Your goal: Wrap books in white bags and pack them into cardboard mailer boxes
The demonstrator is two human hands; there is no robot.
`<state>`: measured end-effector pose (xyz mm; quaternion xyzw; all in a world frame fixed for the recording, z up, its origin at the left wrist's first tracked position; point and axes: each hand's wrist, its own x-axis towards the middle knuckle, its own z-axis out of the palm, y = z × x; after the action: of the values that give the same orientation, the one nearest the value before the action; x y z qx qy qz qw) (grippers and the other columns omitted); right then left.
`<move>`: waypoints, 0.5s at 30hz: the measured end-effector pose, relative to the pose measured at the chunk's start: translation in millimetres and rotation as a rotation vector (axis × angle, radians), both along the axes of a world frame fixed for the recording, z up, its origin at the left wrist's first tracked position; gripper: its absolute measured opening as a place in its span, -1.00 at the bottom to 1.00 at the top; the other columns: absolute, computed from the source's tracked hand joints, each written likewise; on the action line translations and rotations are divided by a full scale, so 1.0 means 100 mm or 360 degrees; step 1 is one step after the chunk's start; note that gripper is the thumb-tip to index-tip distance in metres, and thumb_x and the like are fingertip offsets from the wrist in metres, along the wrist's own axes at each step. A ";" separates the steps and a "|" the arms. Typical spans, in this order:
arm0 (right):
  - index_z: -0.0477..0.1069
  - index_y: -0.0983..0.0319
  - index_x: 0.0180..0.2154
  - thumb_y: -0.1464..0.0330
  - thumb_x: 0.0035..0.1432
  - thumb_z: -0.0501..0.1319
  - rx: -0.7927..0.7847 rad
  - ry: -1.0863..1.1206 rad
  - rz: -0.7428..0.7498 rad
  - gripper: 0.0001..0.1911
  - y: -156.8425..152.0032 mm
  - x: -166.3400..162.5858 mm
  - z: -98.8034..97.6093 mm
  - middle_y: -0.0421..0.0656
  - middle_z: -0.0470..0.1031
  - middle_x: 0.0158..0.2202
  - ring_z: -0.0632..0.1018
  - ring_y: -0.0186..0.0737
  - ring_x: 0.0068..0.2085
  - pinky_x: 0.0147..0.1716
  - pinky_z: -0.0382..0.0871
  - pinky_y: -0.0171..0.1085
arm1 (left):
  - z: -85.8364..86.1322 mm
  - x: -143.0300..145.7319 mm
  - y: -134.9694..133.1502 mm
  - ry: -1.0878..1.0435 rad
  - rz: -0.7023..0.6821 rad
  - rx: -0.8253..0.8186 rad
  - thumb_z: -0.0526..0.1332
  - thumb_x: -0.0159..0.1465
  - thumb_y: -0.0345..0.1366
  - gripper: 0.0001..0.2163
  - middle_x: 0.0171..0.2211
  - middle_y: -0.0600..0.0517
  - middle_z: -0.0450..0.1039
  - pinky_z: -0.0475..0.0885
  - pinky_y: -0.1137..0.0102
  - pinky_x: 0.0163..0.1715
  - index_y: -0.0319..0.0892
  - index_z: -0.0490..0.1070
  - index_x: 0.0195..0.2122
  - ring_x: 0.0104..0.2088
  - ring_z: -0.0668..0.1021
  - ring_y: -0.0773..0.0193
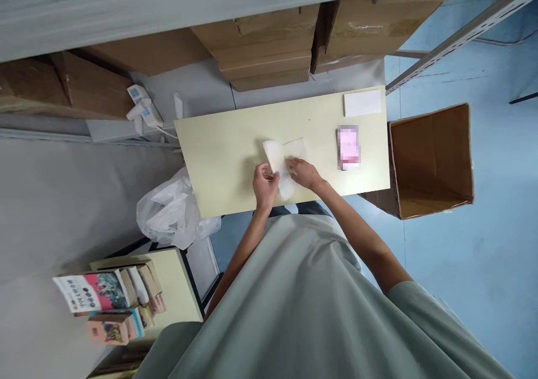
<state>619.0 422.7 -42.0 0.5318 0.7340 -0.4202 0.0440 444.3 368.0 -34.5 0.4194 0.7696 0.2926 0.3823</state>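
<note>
A folded white sheet (276,157), paper or thin cloth, is between my hands over the pale yellow table (222,160). My left hand (265,187) grips its left edge, thumb on top and fingers curled behind. From the right, my right hand (303,172) has its fingers closed at the sheet's middle, where a fold partly hides the fingertips. One thin flap spreads beyond the right hand, and the lower end hangs toward the table's near edge. To the right lies a pink, blurred-out item (348,146), with a flat white rectangular item (362,103) beyond it.
An open cardboard box (432,160) stands right of the table. White plastic bags (170,211) bulge at the left end. Brown cartons (269,42) line a shelf behind. Power strips (145,107) sit back left, and stacked books (113,295) rest on a stand lower left.
</note>
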 end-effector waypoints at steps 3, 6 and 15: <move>0.44 0.26 0.31 0.53 0.42 0.13 0.0118 0.0079 -0.0371 -0.51 -0.09 0.22 0.09 0.04 0.63 0.15 0.66 -0.03 0.11 0.10 0.57 -0.13 | -0.02 0.30 0.08 -0.0042 -0.0112 0.0053 0.39 0.30 -0.34 -0.62 -0.17 0.06 0.51 0.55 0.38 -0.21 -0.08 0.34 0.09 -0.33 0.59 0.30; 0.51 0.26 0.23 0.46 0.47 0.11 0.0237 0.0183 -0.0652 -0.61 -0.16 0.46 0.15 0.01 0.65 0.06 0.70 -0.06 -0.02 0.03 0.58 -0.16 | -0.13 0.61 0.16 0.0007 -0.0230 0.0052 0.41 0.30 -0.36 -0.60 -0.13 0.01 0.51 0.57 0.30 -0.08 -0.08 0.33 0.11 -0.22 0.63 0.21; 0.64 0.21 0.07 0.39 0.45 0.23 0.0012 -0.0062 -0.0851 -0.73 -0.33 0.60 0.08 -0.03 0.73 -0.01 0.73 -0.07 -0.09 -0.04 0.54 -0.20 | -0.43 0.86 0.27 0.0192 -0.0585 -0.0057 0.32 0.35 -0.49 -0.64 0.11 -0.20 0.45 0.52 0.09 0.18 -0.16 0.35 0.14 0.12 0.60 -0.04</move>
<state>678.8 390.1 -34.3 0.7148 0.5681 -0.4038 -0.0565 530.7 394.5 -77.9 0.5629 0.7066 0.1784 0.3899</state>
